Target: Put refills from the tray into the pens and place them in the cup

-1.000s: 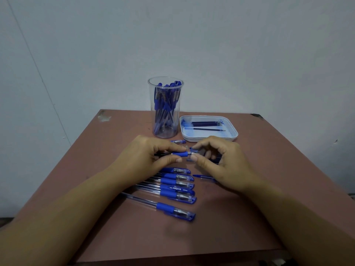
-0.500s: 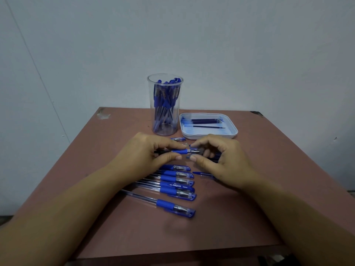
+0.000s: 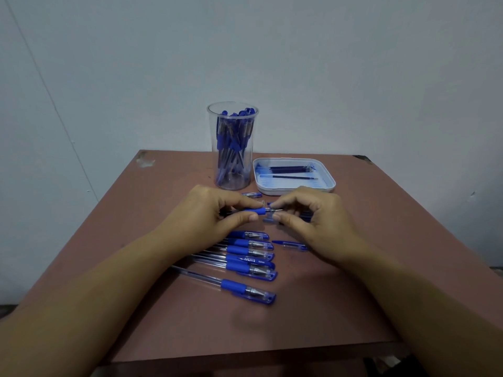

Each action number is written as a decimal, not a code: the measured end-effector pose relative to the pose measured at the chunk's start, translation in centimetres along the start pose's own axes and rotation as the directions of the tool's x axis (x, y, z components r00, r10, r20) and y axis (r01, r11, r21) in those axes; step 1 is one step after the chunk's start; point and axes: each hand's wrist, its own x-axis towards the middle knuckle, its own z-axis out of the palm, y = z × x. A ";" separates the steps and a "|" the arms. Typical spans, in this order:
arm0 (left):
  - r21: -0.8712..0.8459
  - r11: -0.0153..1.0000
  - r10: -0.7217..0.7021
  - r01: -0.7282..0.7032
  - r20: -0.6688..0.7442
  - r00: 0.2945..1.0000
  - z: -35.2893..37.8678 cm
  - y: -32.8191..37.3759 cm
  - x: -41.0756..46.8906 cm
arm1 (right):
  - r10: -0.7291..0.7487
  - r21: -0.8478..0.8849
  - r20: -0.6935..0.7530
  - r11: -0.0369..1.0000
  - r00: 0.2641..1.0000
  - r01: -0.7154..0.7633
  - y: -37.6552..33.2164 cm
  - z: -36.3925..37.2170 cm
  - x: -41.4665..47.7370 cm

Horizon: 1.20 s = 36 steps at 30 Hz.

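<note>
Blue-gripped clear plastic pen [image 3: 255, 211] is pinched by the left hand [image 3: 209, 213], its tip by the right hand [image 3: 313, 216]; just beyond the grip stands a clear plastic cup [image 3: 232, 148].

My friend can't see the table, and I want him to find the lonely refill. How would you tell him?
On the far side of the brown table sits a white tray, just right of the clear cup full of pens. Inside it, a bunch of dark refills lies toward the back; the lone refill lies by itself in front of them, with a gap between.
</note>
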 end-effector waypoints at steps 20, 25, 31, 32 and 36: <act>0.087 0.995 -0.049 0.049 0.002 0.999 -0.6 -1.5 0.1 | 0.181 -0.279 0.382 0.957 0.906 -0.074 0.9 -1.4 0.2; 0.085 0.995 -0.046 0.046 0.001 0.999 -0.4 -1.2 0.1 | 0.053 -0.129 0.038 0.990 0.998 -0.048 1.1 -1.3 0.1; 0.070 0.998 -0.008 0.008 0.006 1.000 0.1 -0.7 0.1 | 0.057 -0.034 0.042 0.998 0.997 -0.056 0.4 0.3 0.4; 0.062 0.998 -0.003 0.003 0.006 1.000 0.1 -0.7 0.1 | 0.059 -0.029 0.057 0.998 0.997 -0.057 0.5 0.3 0.4; 0.064 0.998 -0.014 0.014 0.007 1.000 -0.2 -0.7 0.2 | 0.121 -0.056 0.043 0.991 0.992 -0.118 1.0 -0.6 0.4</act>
